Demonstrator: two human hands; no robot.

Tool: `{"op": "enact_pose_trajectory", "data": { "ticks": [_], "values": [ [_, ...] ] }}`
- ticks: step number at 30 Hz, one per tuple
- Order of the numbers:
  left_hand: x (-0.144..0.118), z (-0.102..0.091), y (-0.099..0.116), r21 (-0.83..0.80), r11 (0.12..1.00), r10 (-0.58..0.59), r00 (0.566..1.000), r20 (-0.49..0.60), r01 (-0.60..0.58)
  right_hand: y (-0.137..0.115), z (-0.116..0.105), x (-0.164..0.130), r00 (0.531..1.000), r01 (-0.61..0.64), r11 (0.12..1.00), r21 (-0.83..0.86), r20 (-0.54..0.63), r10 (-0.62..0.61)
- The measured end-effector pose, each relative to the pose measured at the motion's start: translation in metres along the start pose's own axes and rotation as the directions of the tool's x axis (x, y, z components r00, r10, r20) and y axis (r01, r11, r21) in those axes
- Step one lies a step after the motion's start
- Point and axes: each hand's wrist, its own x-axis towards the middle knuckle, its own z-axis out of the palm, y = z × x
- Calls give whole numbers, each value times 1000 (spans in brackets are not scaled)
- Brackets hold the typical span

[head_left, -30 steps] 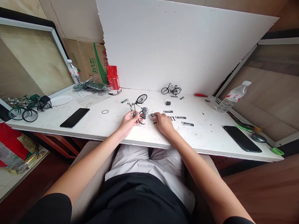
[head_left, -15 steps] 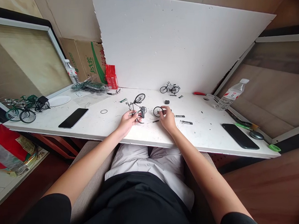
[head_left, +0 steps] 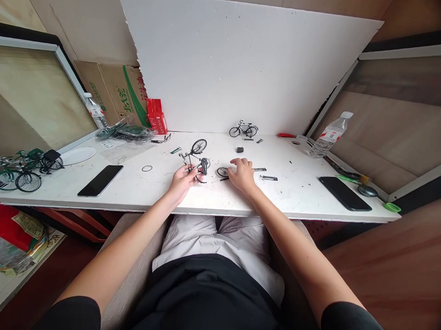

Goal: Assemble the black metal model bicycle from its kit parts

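A partly built black model bicycle [head_left: 195, 158] with one wheel fitted stands tilted on the white table [head_left: 288, 200]. My left hand [head_left: 182, 179] grips its frame from below. My right hand [head_left: 242, 175] is just to the right, fingers curled over a loose small wheel [head_left: 222, 172] that lies low against the table at my thumb. A thin dark rod lies between the two hands. The hands are a few centimetres apart.
A finished black model bicycle [head_left: 243, 130] stands by the white backboard. Small metal parts [head_left: 268, 178] and a black block [head_left: 239, 150] lie right of my hand. Phones [head_left: 100, 180] [head_left: 345, 193], a water bottle [head_left: 327, 136], green model bicycles [head_left: 18, 168] and a red box [head_left: 156, 116] sit around.
My right hand picked up the loose wheel, held it upright, then brought it down and left toward the frame. The left hand stayed on the frame. The camera shifted slightly.
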Motion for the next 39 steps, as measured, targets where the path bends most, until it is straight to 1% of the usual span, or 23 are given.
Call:
{"op": "enact_pose_trajectory", "data": {
  "ticks": [2,4,8,10,13,16,18,21,22,25,28,30,33,35,37,39],
  "values": [
    [0,0,0,-6,1000,-2,1000,-2,2,4,-11,6,999,-11,999,-32,30,12],
    [0,1,0,-9,1000,-3,1000,-6,3,11,-26,15,999,-30,999,-42,44,32],
    [0,2,1,-5,1000,-9,1000,-14,9,37,-64,31,995,-64,998,-15,72,65],
    [-1,2,1,-1,1000,-9,1000,-14,9,51,-80,37,994,-58,998,-9,96,58],
    [-1,2,1,6,1000,-2,1000,-9,3,64,-93,40,989,-37,998,-46,142,43],
    [-2,3,2,16,1000,-5,1000,-6,5,60,-85,37,981,42,998,-49,190,-32],
    [-2,3,2,19,1000,-4,1000,-3,4,52,-71,32,968,103,994,-37,234,-92],
    [-2,2,3,17,1000,-5,1000,1,5,42,-49,26,940,128,992,-12,319,-117],
    [-2,2,3,17,1000,-7,1000,1,7,41,-42,25,936,130,991,-5,332,-121],
    [-1,2,2,11,1000,-8,1000,5,8,44,-28,24,936,180,983,41,299,-184],
    [-1,1,1,4,1000,0,1000,13,0,51,-21,27,933,251,963,98,241,-268],
    [-1,1,1,2,1000,0,1000,16,0,55,-18,28,944,242,964,114,202,-261],
    [-1,1,1,8,1000,-7,1000,18,7,57,-17,28,973,167,975,146,133,-187],
    [-2,1,2,17,1000,-9,1000,16,8,57,-18,26,981,134,973,186,115,-157],
    [-1,0,2,23,1000,-7,1000,18,7,54,-20,23,978,126,966,224,136,-159],
    [-1,-1,2,25,1000,-6,1000,14,6,49,-22,21,963,140,956,257,190,-193]
  ]
}}
